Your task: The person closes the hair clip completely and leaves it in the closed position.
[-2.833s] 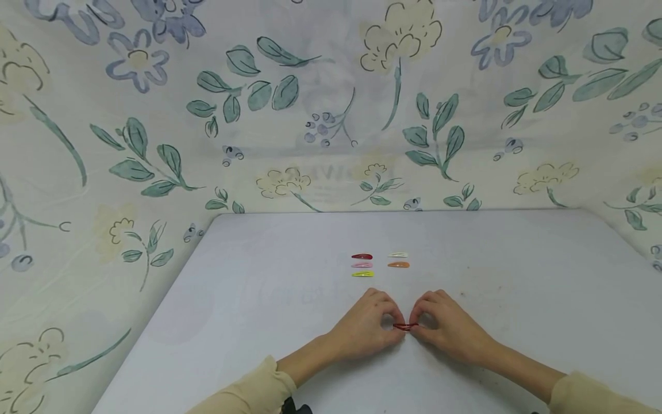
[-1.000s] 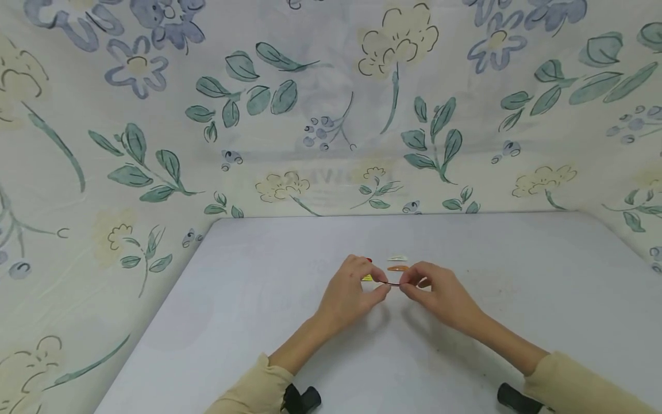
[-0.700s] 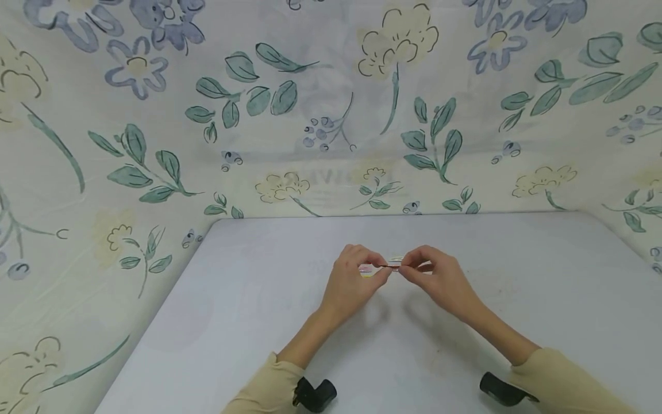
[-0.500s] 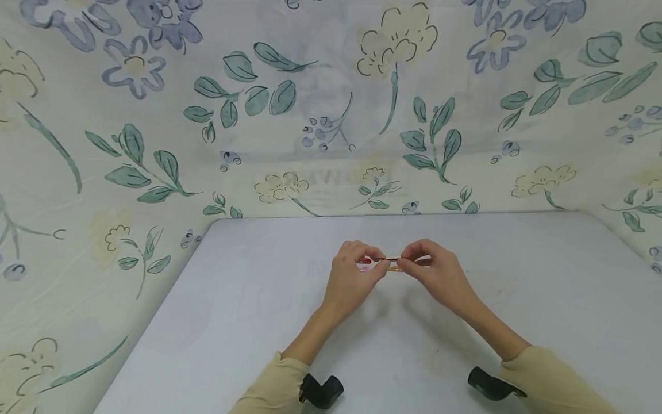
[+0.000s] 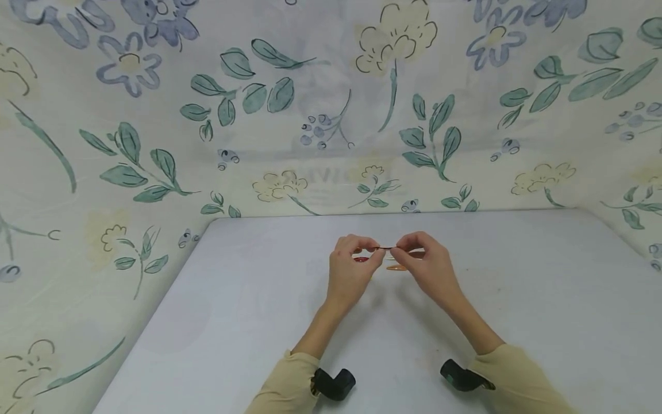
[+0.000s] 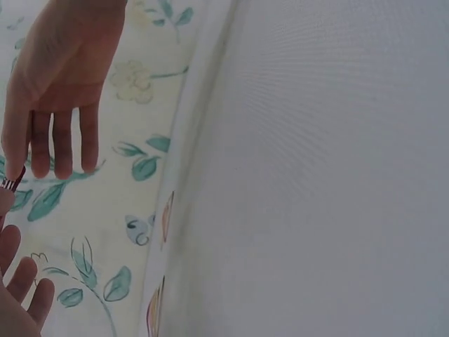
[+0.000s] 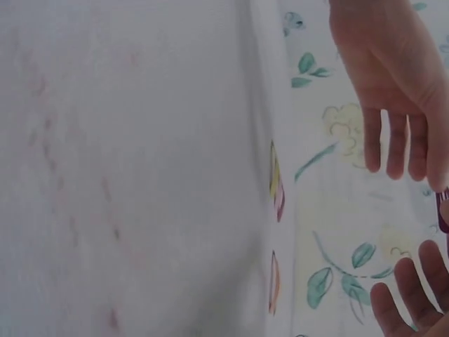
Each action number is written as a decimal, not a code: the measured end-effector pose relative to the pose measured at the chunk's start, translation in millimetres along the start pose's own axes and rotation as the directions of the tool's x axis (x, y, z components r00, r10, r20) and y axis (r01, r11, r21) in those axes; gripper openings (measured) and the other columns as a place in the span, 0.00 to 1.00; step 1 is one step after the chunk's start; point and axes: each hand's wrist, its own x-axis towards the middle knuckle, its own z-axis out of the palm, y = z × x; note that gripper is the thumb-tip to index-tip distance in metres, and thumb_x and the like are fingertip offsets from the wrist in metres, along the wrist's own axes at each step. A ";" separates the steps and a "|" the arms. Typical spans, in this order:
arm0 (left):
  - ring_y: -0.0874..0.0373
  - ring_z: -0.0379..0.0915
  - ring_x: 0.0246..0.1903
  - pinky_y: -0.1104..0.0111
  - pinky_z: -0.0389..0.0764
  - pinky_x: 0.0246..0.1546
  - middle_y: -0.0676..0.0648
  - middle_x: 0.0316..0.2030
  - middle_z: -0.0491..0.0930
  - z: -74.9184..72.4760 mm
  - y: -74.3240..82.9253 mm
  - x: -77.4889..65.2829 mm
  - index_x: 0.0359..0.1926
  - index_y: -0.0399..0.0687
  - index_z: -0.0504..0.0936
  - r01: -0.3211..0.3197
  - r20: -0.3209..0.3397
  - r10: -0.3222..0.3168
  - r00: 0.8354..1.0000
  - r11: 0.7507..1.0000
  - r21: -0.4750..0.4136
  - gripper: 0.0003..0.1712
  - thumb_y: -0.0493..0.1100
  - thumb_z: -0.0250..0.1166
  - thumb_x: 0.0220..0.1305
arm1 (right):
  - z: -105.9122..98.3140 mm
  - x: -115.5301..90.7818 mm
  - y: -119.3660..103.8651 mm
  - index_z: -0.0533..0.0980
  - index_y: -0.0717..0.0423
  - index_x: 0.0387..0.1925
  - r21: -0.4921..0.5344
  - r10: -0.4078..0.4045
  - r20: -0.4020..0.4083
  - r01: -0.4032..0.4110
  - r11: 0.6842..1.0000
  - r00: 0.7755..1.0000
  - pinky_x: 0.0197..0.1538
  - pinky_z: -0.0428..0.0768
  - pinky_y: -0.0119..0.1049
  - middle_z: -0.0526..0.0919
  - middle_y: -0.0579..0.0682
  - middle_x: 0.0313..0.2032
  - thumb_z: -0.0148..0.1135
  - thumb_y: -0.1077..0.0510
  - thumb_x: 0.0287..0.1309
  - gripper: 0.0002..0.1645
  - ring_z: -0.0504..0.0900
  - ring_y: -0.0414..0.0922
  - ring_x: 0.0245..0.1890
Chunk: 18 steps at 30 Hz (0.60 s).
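Note:
Raised over the table, a dark red snap hair clip (image 5: 385,248) spans the gap between both hands. My left hand (image 5: 347,273) pinches one end between thumb and index finger, and my right hand (image 5: 430,267) pinches the other end the same way. Fingertips cover much of the clip; its dark red edge (image 7: 442,210) shows in the right wrist view. Behind and below the hands lie a red hair clip (image 5: 361,259) and an orange hair clip (image 5: 397,267). The right wrist view also shows a yellow clip (image 7: 274,168) beside a pink clip (image 7: 280,202).
The white table (image 5: 248,299) runs back to a floral cloth backdrop (image 5: 331,115), which also hangs along the left and right sides. Black wrist cameras (image 5: 336,384) stick out inward from both sleeves (image 5: 289,382).
Both hands have lifted the dark red clip from the near tabletop, moving it away from me and up past the row of clips. Both hold it throughout.

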 end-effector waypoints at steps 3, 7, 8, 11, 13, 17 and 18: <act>0.54 0.72 0.41 0.52 0.85 0.38 0.47 0.32 0.81 -0.8 -2.9 -3.3 0.33 0.42 0.85 0.002 -0.013 -0.003 1.000 1.000 -0.011 0.04 0.35 0.71 0.55 | 4.8 -2.0 2.9 0.77 0.60 0.41 0.026 0.004 0.001 -0.004 1.000 1.000 0.50 0.81 0.40 0.82 0.53 0.38 0.67 0.59 0.60 0.11 0.80 0.47 0.44; 0.54 0.72 0.42 0.53 0.85 0.39 0.47 0.32 0.80 -1.4 -5.3 -6.2 0.32 0.41 0.84 -0.014 -0.001 0.014 1.000 1.000 -0.014 0.04 0.34 0.71 0.55 | 8.6 -5.8 7.6 0.77 0.60 0.40 0.034 0.015 0.003 -0.015 0.999 1.000 0.48 0.81 0.35 0.81 0.53 0.37 0.67 0.59 0.61 0.10 0.81 0.47 0.44; 0.54 0.72 0.42 0.53 0.85 0.39 0.47 0.31 0.80 -1.4 -6.0 -6.4 0.32 0.41 0.84 -0.022 0.003 0.022 1.000 1.000 -0.010 0.04 0.34 0.71 0.55 | 9.0 -6.6 8.5 0.77 0.60 0.39 0.036 0.017 0.002 -0.017 0.999 1.000 0.48 0.81 0.35 0.81 0.53 0.36 0.67 0.59 0.61 0.10 0.81 0.46 0.43; 0.54 0.71 0.42 0.55 0.85 0.39 0.47 0.31 0.80 -1.5 -7.5 -6.6 0.32 0.41 0.84 -0.048 0.006 0.048 0.999 0.999 0.012 0.04 0.35 0.72 0.55 | 9.7 -7.9 9.8 0.76 0.60 0.39 0.026 0.001 0.000 -0.001 1.000 1.000 0.48 0.81 0.36 0.81 0.52 0.36 0.67 0.59 0.61 0.09 0.81 0.46 0.43; 0.54 0.71 0.42 0.55 0.85 0.39 0.47 0.31 0.80 -2.0 -8.2 -6.4 0.31 0.41 0.84 -0.061 0.002 0.061 0.998 0.998 0.025 0.04 0.35 0.72 0.55 | 10.3 -8.1 9.7 0.76 0.60 0.38 0.020 -0.021 -0.004 0.021 1.000 1.000 0.49 0.82 0.40 0.81 0.52 0.36 0.67 0.59 0.61 0.09 0.81 0.47 0.43; 0.53 0.71 0.41 0.54 0.85 0.39 0.45 0.31 0.81 -4.1 -8.5 -6.4 0.31 0.41 0.84 -0.071 0.005 0.071 0.997 0.997 0.034 0.04 0.35 0.72 0.55 | 13.2 -8.6 8.0 0.76 0.61 0.38 0.015 -0.070 -0.029 0.071 0.997 0.997 0.49 0.82 0.47 0.80 0.53 0.35 0.67 0.61 0.60 0.09 0.81 0.48 0.42; 0.54 0.71 0.41 0.54 0.85 0.39 0.45 0.31 0.81 -4.9 -8.5 -6.5 0.31 0.41 0.84 -0.069 0.006 0.069 0.998 0.997 0.033 0.04 0.35 0.72 0.55 | 14.3 -8.9 7.0 0.75 0.61 0.38 0.016 -0.083 -0.037 0.084 0.996 0.996 0.49 0.82 0.47 0.80 0.54 0.35 0.67 0.62 0.60 0.09 0.81 0.48 0.41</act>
